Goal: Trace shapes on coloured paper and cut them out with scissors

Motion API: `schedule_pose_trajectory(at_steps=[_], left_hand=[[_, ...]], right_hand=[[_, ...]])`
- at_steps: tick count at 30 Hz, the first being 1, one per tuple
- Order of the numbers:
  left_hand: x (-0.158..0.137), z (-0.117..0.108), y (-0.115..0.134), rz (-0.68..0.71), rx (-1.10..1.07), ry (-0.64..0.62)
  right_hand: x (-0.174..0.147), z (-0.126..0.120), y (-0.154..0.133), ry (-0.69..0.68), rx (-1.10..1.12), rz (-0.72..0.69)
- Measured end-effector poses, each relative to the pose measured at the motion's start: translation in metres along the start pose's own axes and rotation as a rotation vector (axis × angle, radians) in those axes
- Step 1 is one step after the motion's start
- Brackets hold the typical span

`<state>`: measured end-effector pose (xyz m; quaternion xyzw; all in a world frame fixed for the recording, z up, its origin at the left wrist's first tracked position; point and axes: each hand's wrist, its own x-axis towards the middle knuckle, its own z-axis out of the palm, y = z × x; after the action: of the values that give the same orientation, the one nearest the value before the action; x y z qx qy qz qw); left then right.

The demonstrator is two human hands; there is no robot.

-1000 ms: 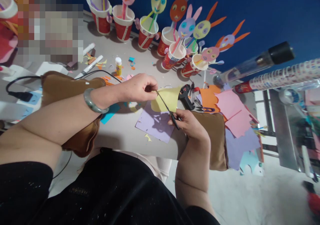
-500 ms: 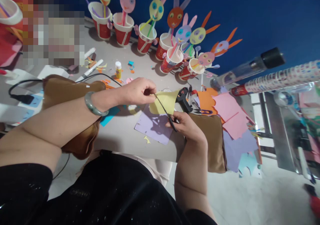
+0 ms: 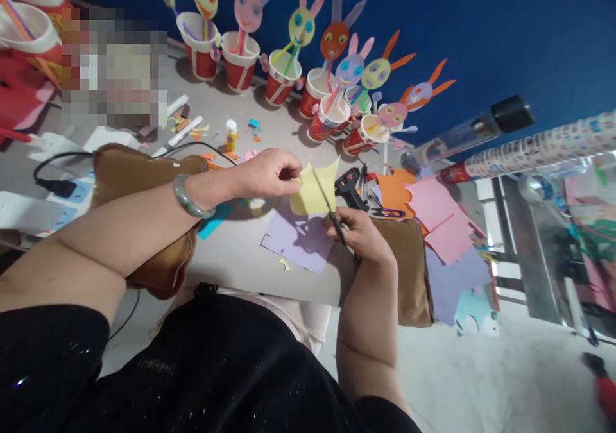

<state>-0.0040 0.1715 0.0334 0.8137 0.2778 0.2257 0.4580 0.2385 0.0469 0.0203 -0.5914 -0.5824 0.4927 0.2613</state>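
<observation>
My left hand (image 3: 274, 172), fingers closed in a pinch, holds the left edge of a sheet of yellow paper (image 3: 305, 199). In my right hand (image 3: 360, 233) is a pair of dark scissors (image 3: 330, 206), its blades lying across the yellow paper and pointing up and left. How far the blades are apart is hard to make out. Below them a purple paper sheet (image 3: 293, 244) lies on the table with shadows on it. A small yellow scrap (image 3: 285, 265) rests at its lower edge. Just right of the yellow paper is a black glue gun (image 3: 353, 189).
Red paper cups (image 3: 280, 86) with rabbit-faced paper figures line the back. A glue stick (image 3: 231, 136), markers (image 3: 185, 131) and paper scraps lie to the left. Brown cushions (image 3: 407, 272) flank the work area. Pink paper (image 3: 440, 208) and a stack of patterned cups (image 3: 539, 151) are at right.
The scissors have shifted slightly right along the yellow paper, away from my left fingertips. My left hand keeps its pinch. The view has shifted a little.
</observation>
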Motion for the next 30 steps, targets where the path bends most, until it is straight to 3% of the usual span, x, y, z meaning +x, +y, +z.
schedule_pose_trajectory(at_steps=[4, 7, 14, 18, 22, 25, 30], left_hand=[[0.002, -0.001, -0.001, 0.005, -0.106, 0.093], [0.002, -0.002, 0.0, 0.004, -0.171, 0.086], [0.001, 0.0, -0.002, 0.059, -0.131, 0.033], [0.003, 0.0, -0.007, 0.08, -0.077, 0.034], [0.005, -0.002, -0.008, 0.075, -0.026, 0.088], [0.005, -0.003, -0.008, 0.057, -0.008, 0.111], [0.004, -0.002, -0.009, 0.055, -0.001, 0.102]], right_hand=[[0.003, 0.0, 0.004, 0.255, 0.071, -0.12], [0.01, 0.006, 0.007, 0.393, 0.075, -0.151], [0.031, 0.025, 0.014, 0.496, 0.106, -0.133], [0.038, 0.023, 0.011, 0.578, -0.014, -0.128], [0.028, -0.003, 0.007, 0.817, -0.245, -0.091], [0.012, -0.037, 0.016, 0.989, -0.358, 0.028], [-0.016, -0.095, 0.053, 1.128, -0.307, 0.284]])
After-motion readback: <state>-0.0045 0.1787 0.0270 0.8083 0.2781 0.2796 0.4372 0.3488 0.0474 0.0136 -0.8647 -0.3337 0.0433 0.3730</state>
